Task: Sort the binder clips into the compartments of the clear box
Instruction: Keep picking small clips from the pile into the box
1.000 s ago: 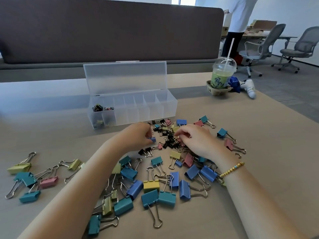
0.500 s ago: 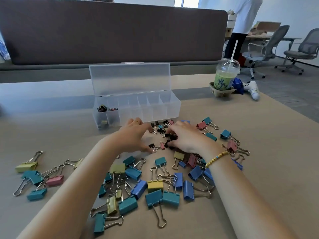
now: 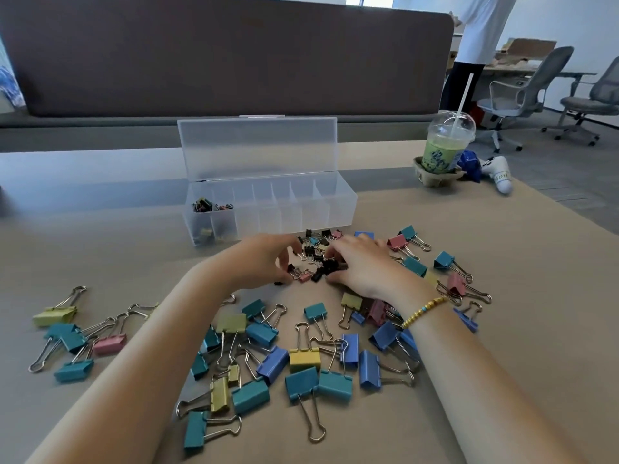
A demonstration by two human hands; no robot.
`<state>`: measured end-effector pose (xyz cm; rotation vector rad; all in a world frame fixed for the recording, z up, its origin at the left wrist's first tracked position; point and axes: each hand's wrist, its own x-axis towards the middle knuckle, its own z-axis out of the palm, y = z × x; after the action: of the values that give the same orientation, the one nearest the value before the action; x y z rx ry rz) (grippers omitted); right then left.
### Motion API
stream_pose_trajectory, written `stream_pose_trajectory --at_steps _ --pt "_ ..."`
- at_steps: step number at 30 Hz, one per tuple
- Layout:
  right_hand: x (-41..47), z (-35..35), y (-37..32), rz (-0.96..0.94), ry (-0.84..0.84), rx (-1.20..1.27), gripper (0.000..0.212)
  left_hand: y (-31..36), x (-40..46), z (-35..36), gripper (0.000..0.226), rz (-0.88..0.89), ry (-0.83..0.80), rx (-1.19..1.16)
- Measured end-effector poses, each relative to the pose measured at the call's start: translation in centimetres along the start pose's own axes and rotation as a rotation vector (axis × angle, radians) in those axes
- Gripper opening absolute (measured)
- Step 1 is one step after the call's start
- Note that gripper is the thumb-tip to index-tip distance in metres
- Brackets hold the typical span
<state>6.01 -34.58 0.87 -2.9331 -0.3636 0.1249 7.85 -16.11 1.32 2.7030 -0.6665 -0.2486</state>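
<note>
Your counter [image 3: 522, 296] carries everything, its tan top running to the far edge where a dark divider panel [image 3: 227, 55] stands behind it. The clear box [image 3: 268, 209] sits toward the counter's far side, left of centre, lid raised upright at the back; its two leftmost compartments hold a few small clips, and the other compartments show nothing inside. At the far right corner stands a lidded green drink [image 3: 442, 145] with a straw, in a cardboard holder. Large binder clips [image 3: 301, 360] in teal, blue, yellow and pink lie scattered across the near middle of the counter, with a smaller group [image 3: 67, 339] toward the left edge. Just in front of the box lies a heap of small clips [image 3: 318, 259], mostly black. Your left hand [image 3: 261, 259] rests at the left of that heap, fingers curled down with thumb and fingertips close over a small clip; whether they actually pinch it cannot be told. Your right hand [image 3: 361, 266], with a yellow bead bracelet [image 3: 423, 311] at the wrist, lies on the heap's right side, fingers bent into the small clips, its hold likewise unclear
</note>
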Motion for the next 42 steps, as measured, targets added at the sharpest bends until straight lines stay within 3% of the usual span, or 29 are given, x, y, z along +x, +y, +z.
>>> stream_pose_trajectory --at_steps 4,7,12,16,21,27,34,42 --pt "0.6 -0.1 0.4 -0.005 -0.033 0.062 0.071 -0.7 0.9 0.1 0.064 0.023 0.100 0.097" --pt "1.1 -0.1 0.4 -0.045 -0.118 0.077 0.090 -0.7 1.6 -0.1 0.083 0.000 -0.012 0.107" --pt "1.8 0.1 0.5 -0.043 -0.192 0.082 0.079 0.0 2.4 0.2 0.076 0.013 -0.080 0.129" --pt "1.4 0.3 0.7 -0.044 -0.115 0.098 0.073 0.2 1.5 0.2 0.080 0.029 -0.062 0.064" --pt "0.5 0.1 0.6 -0.053 -0.121 0.104 0.076 -1.8 -0.5 -1.3 0.084 -0.025 -0.180 0.072" --pt "0.5 0.4 -0.2 -0.072 -0.098 0.117 0.074 -2.1 0.3 0.1 0.069 0.007 0.018 0.026" --pt "0.7 0.9 -0.3 -0.070 -0.107 0.085 0.075 -1.0 1.9 0.4 0.068 0.048 -0.105 -0.014" --pt "0.8 1.0 -0.4 -0.052 -0.069 0.049 0.076 -1.2 1.6 0.7 0.075 0.020 0.005 -0.014"
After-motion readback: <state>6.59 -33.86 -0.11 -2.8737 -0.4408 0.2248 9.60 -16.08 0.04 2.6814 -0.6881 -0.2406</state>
